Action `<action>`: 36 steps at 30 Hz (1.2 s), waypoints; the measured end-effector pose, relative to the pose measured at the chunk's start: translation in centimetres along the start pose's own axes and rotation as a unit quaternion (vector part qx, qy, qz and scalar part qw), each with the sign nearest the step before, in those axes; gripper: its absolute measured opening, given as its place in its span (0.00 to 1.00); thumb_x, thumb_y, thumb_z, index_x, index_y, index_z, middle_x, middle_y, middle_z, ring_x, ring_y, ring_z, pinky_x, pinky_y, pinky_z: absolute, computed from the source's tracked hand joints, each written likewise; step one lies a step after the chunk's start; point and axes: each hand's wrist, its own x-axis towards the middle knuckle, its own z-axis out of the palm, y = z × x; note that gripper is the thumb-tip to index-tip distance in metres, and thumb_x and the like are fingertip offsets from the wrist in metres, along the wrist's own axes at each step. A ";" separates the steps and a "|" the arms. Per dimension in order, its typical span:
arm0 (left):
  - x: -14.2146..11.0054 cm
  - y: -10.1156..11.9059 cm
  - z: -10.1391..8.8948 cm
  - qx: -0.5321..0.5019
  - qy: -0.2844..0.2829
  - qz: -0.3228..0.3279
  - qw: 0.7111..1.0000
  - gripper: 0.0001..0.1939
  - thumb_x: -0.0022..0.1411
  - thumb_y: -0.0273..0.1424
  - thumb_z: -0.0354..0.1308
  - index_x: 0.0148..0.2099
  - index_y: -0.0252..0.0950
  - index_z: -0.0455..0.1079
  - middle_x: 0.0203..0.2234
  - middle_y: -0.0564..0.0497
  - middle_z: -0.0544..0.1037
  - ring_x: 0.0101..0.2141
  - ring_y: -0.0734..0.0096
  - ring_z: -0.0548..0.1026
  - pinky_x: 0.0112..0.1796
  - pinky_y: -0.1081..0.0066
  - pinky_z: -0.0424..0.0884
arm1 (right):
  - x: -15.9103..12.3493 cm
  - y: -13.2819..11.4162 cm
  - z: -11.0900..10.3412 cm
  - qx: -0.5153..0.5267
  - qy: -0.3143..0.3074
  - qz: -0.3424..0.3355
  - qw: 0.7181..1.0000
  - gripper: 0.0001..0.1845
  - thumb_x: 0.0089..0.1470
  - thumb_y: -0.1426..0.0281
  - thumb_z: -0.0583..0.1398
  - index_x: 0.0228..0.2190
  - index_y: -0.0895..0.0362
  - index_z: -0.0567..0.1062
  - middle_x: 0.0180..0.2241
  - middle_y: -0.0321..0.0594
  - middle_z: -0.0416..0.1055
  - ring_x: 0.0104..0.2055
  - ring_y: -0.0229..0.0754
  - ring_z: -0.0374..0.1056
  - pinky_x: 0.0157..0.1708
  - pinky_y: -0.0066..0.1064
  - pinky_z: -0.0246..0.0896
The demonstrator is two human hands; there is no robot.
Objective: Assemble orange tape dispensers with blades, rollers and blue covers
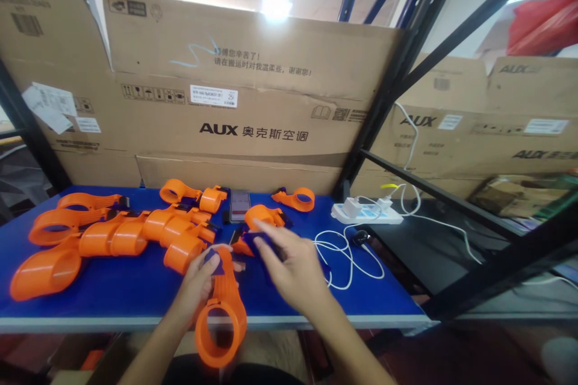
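Note:
My left hand [201, 274] grips the handle end of an orange plastic ring holder [229, 295]. Its round ring hangs down over the table's front edge, and a small dark blue patch shows by my thumb. Just to the right, my right hand [291, 261] has its thumb and fingers closed about a dark blue piece [263, 245], blurred and partly covered by the fingers. Behind that hand lies another orange ring holder [266, 216]. Several more orange ring holders [129, 234] with dark end pieces lie together on the left of the blue tabletop [135, 289].
A phone [239, 206] lies at the back, beside a lone orange ring holder [298, 198]. To the right are a white power strip [366, 213] with plugs and a loose white cable [350, 267]. Large cardboard sheets [253, 96] stand behind; a dark metal post [383, 90] rises at the right.

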 end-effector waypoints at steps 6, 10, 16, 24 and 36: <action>0.9 -0.2 -0.1 -0.036 0.014 0.045 0.998 0.21 0.56 0.38 0.72 0.49 0.34 0.78 0.42 0.42 0.85 0.44 0.52 0.84 0.48 0.59 0.79 | -1.5 -1.4 5.3 0.006 -0.073 -0.003 0.997 0.23 0.62 0.75 0.59 0.57 0.51 0.77 0.52 0.45 0.77 0.52 0.49 0.73 0.56 0.46 0.69; 1.3 -0.4 -0.3 -0.077 0.016 0.046 0.996 0.19 0.58 0.37 0.71 0.50 0.37 0.77 0.42 0.45 0.85 0.46 0.54 0.83 0.50 0.60 0.78 | -1.7 -1.2 5.6 0.029 -0.111 0.016 0.993 0.26 0.66 0.71 0.58 0.63 0.46 0.70 0.61 0.43 0.70 0.62 0.49 0.67 0.65 0.51 0.60; 1.4 -0.6 -0.6 -0.040 0.030 0.032 0.998 0.24 0.58 0.39 0.72 0.53 0.34 0.75 0.48 0.42 0.83 0.45 0.53 0.83 0.48 0.60 0.79 | -2.5 -1.2 4.6 0.036 -0.185 0.044 0.981 0.30 0.71 0.65 0.52 0.71 0.44 0.55 0.67 0.42 0.62 0.69 0.50 0.59 0.67 0.49 0.56; 1.5 -0.7 -0.4 0.006 0.055 0.058 0.997 0.27 0.55 0.42 0.72 0.53 0.33 0.75 0.41 0.42 0.84 0.37 0.54 0.84 0.38 0.62 0.81 | -2.9 -0.5 4.4 -0.005 -0.150 0.043 0.988 0.31 0.67 0.62 0.59 0.68 0.47 0.63 0.62 0.45 0.69 0.64 0.53 0.66 0.63 0.49 0.62; 1.8 -0.9 -1.1 -0.002 0.056 0.059 0.997 0.33 0.54 0.45 0.73 0.59 0.36 0.73 0.45 0.40 0.83 0.40 0.55 0.83 0.38 0.63 0.81 | -2.8 -0.2 5.0 0.041 -0.068 0.080 0.994 0.21 0.61 0.64 0.64 0.56 0.52 0.76 0.53 0.44 0.78 0.55 0.51 0.75 0.56 0.44 0.70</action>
